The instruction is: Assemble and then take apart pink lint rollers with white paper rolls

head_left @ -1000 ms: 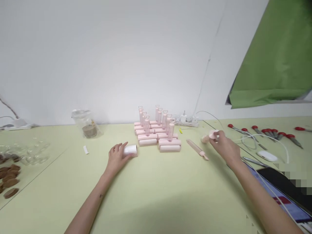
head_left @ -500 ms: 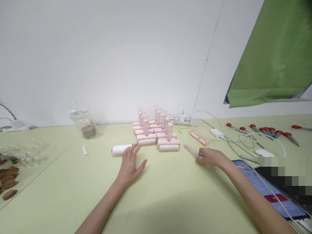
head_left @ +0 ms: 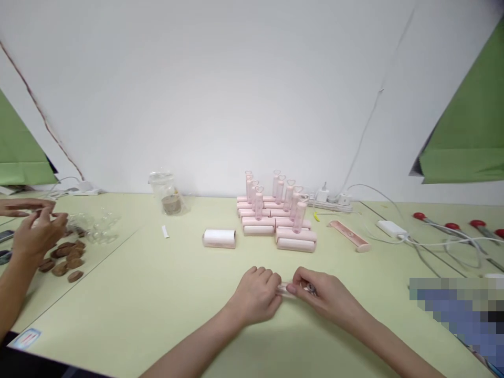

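Both hands meet over the near part of the table. My left hand (head_left: 258, 295) is closed around one end of a clear pinkish lint roller handle (head_left: 286, 290). My right hand (head_left: 328, 296) grips the other end with thumb and fingers, hiding most of it. Beyond them stand several pink lint rollers (head_left: 296, 241) in rows, their handles upright with heart-shaped loops on top. A white sticky-paper roll in a clear cover (head_left: 219, 238) lies to the left of the rows. A loose pink roller cover (head_left: 349, 235) rests to their right.
At far left a co-worker's hands (head_left: 37, 231) are over brown round pieces (head_left: 61, 268) and clear plastic parts (head_left: 96, 228). A plastic bag with a cup (head_left: 169, 197) stands by the wall. Cables, a white adapter (head_left: 391, 229) and red-topped tools (head_left: 478, 224) lie at right.
My right hand has brought the handle from the right to the middle. My left hand has left the white roll's side and closed on the handle. The view has swung left, showing the co-worker's hands.
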{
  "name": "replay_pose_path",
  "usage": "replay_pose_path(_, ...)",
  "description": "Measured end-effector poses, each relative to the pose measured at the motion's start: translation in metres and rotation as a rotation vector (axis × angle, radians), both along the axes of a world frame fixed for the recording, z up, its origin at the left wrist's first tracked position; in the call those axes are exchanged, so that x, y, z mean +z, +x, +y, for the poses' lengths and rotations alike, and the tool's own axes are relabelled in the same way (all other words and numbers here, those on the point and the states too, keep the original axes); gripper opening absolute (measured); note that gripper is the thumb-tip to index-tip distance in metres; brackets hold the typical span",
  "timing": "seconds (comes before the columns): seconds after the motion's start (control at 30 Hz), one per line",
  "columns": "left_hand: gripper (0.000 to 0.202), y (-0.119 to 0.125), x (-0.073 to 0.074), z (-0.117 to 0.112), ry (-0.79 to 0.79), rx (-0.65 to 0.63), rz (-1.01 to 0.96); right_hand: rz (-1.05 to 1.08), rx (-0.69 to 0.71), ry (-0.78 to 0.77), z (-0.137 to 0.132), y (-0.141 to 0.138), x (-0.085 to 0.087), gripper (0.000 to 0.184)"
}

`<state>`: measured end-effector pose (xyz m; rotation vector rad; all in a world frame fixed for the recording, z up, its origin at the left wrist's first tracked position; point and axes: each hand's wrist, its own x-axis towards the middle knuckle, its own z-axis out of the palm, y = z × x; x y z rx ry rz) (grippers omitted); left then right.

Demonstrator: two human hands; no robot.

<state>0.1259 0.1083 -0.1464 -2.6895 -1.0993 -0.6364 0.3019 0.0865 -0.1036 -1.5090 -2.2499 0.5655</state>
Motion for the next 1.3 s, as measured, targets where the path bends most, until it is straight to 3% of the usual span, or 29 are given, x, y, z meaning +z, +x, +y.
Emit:
replay_pose_path(0.13,0.019,-0.004,-0.009,0.002,0.148,-0.020,-0.012,-0.016,0.096,-0.016,-0.005,-0.005,-0.010,0.036)
replay_pose_path(0.27,0.028,-0.002,-0.008,0.002,0.265,-0.009,-0.080,0.046,0.056,-0.109,-0.007,-0.005,-0.007,0.035)
replay_pose_path(0.43,0.030,-0.004,-0.006,0.002,0.274,-0.014,-0.093,0.087,0.154,-0.184,-0.006,0.000,-0.001,0.010)
replay_pose_path(0.6,0.032,-0.008,-0.002,0.003,0.369,-0.024,-0.071,0.091,0.183,-0.192,-0.005,-0.002,-0.004,0.025)
replay_pose_path(0.8,0.032,-0.007,0.001,0.001,0.441,-0.044,-0.063,0.004,0.128,0.010,-0.007,-0.007,-0.007,0.022)
replay_pose_path(0.97,0.025,-0.014,0.001,0.005,0.284,-0.192,-0.029,-0.147,0.354,0.198,-0.013,-0.005,-0.009,0.017)
replay_pose_path(1.07,0.024,-0.030,0.007,0.015,0.079,-0.169,-0.092,-0.069,0.464,0.236,-0.013,0.004,0.001,0.023)
replay_pose_path(1.13,0.024,-0.041,0.012,0.021,0.011,-0.064,-0.131,-0.051,0.389,0.275,-0.010,0.012,0.008,0.027)
replay_pose_path(1.23,0.008,-0.047,0.018,0.023,-0.038,0.020,-0.148,-0.179,0.075,0.333,0.001,0.018,0.006,0.022)
replay_pose_path(1.3,0.027,-0.041,0.019,0.019,-0.126,-0.003,-0.143,-0.275,-0.073,0.255,0.010,0.018,-0.004,0.016)
